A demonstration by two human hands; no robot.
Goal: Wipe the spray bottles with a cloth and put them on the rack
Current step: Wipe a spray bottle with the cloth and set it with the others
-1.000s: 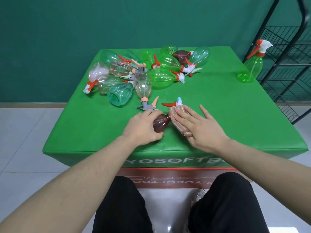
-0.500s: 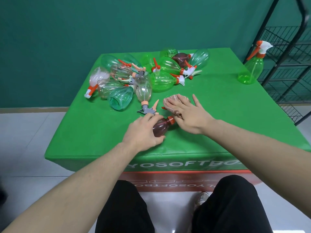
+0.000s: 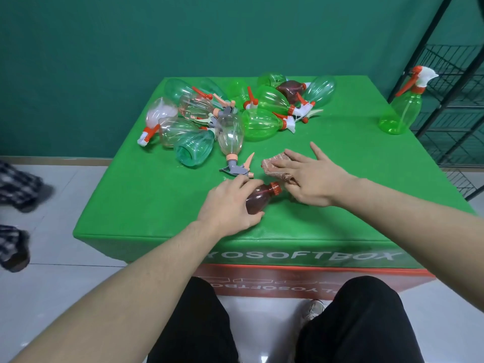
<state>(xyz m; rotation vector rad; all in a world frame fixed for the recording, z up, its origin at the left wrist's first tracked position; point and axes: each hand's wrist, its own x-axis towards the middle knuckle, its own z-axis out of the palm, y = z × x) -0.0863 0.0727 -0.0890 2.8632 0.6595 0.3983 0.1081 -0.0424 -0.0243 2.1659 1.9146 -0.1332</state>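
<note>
On the near half of a green padded table, a person's two bare hands work over a small brown spray bottle that lies on its side. Compared with a second ago, the right hand has slid forward along the bottle, away from the person, carrying the pinkish-brown cloth with it. The cloth covered the bottle's shoulder then; now it lies past the orange collar, over the place where the spray head would be, which is hidden beneath it. The fingers of this hand are straight and spread, pressing the cloth flat rather than pinching it. That suggests one wiping stroke from body to nozzle is finishing, so this bottle is probably close to clean but not yet lifted. The left hand curls around the bottle's base and lower body, thumb side on the table, holding it steady; the bottle's neck and collar poke out from this grip towards the right hand, just beside its palm. Farther back lies a heap of unwiped bottles, clear, green and brown. One green bottle stands upright at the far right corner, beside a black wire rack at the right edge of view, well apart from both hands.
</note>
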